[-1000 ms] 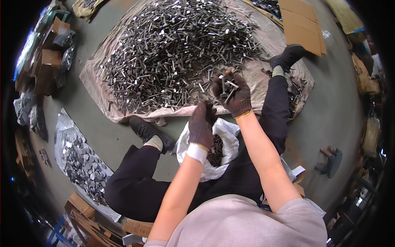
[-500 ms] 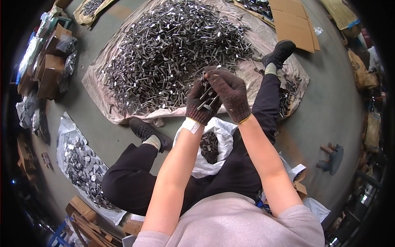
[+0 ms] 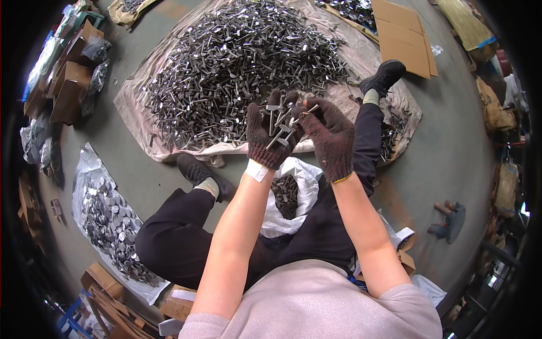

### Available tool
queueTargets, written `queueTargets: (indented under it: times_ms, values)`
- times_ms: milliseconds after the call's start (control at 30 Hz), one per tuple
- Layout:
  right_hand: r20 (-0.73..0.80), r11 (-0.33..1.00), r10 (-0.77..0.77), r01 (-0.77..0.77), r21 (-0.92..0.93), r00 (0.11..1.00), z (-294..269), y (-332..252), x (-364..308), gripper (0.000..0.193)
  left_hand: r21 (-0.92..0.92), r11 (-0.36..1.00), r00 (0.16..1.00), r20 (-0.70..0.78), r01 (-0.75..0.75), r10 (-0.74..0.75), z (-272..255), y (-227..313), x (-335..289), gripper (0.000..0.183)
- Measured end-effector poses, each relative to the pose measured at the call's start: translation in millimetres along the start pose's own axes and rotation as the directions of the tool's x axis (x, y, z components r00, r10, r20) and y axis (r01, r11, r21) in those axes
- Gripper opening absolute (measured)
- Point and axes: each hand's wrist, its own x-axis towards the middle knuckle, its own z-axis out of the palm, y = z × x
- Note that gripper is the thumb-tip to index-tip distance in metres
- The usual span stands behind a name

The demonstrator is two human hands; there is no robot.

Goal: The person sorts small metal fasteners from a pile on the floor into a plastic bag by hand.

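My left hand [image 3: 261,144], in a dark knitted glove, is turned palm up with its fingers partly curled. Several T-shaped metal parts [image 3: 273,108] lie across its palm and fingers. Beside it, my gloved right hand [image 3: 336,141] pinches a small metal part [image 3: 311,108] between thumb and fingertips, close to the left fingers. Both hands are above the near edge of a large heap of similar metal parts [image 3: 243,62]. Below them, between my legs, an open white sack [image 3: 307,189] holds dark metal pieces [image 3: 285,195].
The heap lies on a pale cloth [image 3: 135,107]. At the left, round metal discs [image 3: 113,223] rest on a plastic sheet, with cardboard boxes [image 3: 70,93] farther back. Flat cardboard [image 3: 401,37] stands at the far right. A small overturned stool [image 3: 453,221] is on the floor at right.
My hands have moved apart a little, the right one to the right. The left palm has opened out, so the parts on it show more plainly.
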Motion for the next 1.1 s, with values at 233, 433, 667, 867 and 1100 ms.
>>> queueTargets:
  times_ms: [233,433,667,867,1100]
  values:
    - [0.322,0.571,-0.614,0.688,-0.448,0.72,20.4,0.2,-26.7,0.031,0.115,0.986,0.988,-0.086,-0.118,0.129,10.5,-14.3,-8.4,0.046]
    - [0.608,0.359,-0.499,0.786,-0.503,0.617,18.3,-5.8,-48.1,0.028,0.051,0.999,0.995,-0.095,-0.007,0.012,23.0,-16.6,-37.4,0.049]
    - [0.288,0.592,-0.565,0.623,-0.51,0.773,-7.2,-7.9,-71.4,0.024,-0.077,0.996,0.998,-0.027,0.05,-0.053,20.3,-18.0,-63.3,0.048]
    - [0.219,0.55,-0.421,0.44,-0.71,0.88,-24.9,-9.0,-66.0,0.037,-0.027,1.0,0.996,-0.089,0.012,-0.015,37.6,-34.2,-87.5,0.046]
    - [0.397,0.712,-0.121,0.358,-0.603,0.91,-40.6,-25.6,-66.4,0.041,0.093,0.994,0.988,-0.153,0.048,-0.034,45.9,-37.2,-115.7,0.054]
